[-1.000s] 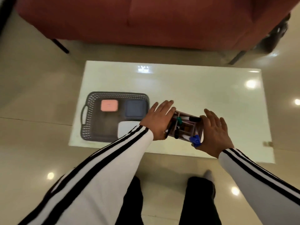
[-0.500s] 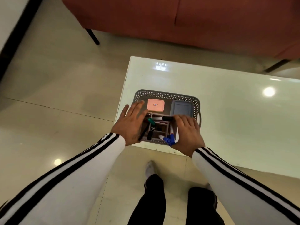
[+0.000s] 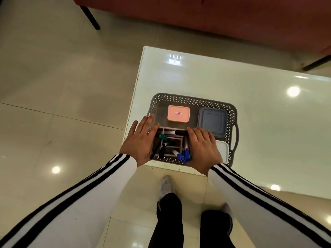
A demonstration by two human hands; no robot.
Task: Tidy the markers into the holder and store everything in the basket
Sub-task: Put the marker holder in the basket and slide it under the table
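Note:
The pink marker holder (image 3: 172, 143) sits in the near left part of the grey lattice basket (image 3: 193, 101). Several markers stand in its compartments: a green-capped one (image 3: 163, 137), a black one (image 3: 162, 149) and blue-capped ones (image 3: 184, 154). My left hand (image 3: 140, 142) presses flat against the holder's left side and my right hand (image 3: 203, 146) against its right side, so both hands clamp it between them. The holder's outer walls are hidden by my hands.
Inside the basket lie a pink lidded box (image 3: 178, 113), a grey-blue lidded box (image 3: 212, 120) and a white box (image 3: 223, 149) partly under my right hand. The basket stands at the near left corner of the glossy white table (image 3: 250, 108). A red sofa (image 3: 215, 15) stands beyond.
Both hands carried the holder left from the bare table into the basket. The camera view swung left with them, so the basket now lies in the middle.

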